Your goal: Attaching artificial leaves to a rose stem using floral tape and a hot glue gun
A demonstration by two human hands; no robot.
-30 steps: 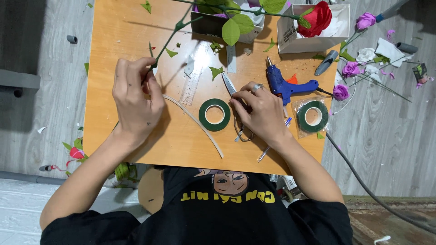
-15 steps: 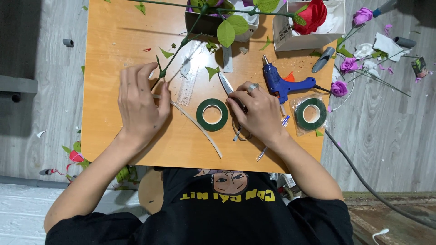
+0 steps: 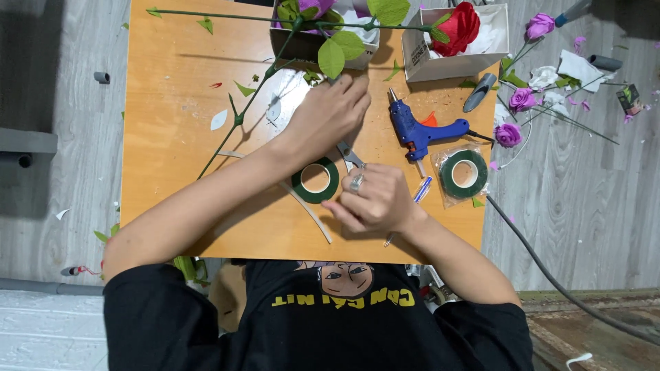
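We see left hand (image 3: pixel 328 113) reaching across worktop (image 3: pixel 172 103) toward green stem (image 3: pixel 247 110), grip unclear; right hand (image 3: pixel 375 203) curled beside tape roll (image 3: pixel 315 180) (grip contents hidden).

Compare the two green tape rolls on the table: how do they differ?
The near roll lies bare beside the left forearm, close to the right hand. The far roll sits inside a clear wrapper, clear of both hands, below the glue gun. Both are dark green rings lying flat.

A blue glue gun (image 3: pixel 421 130) lies on the table (image 3: pixel 165 103). A red rose (image 3: pixel 459 27) sits in a box (image 3: pixel 440 65); purple flowers (image 3: pixel 515 117) lie nearby.
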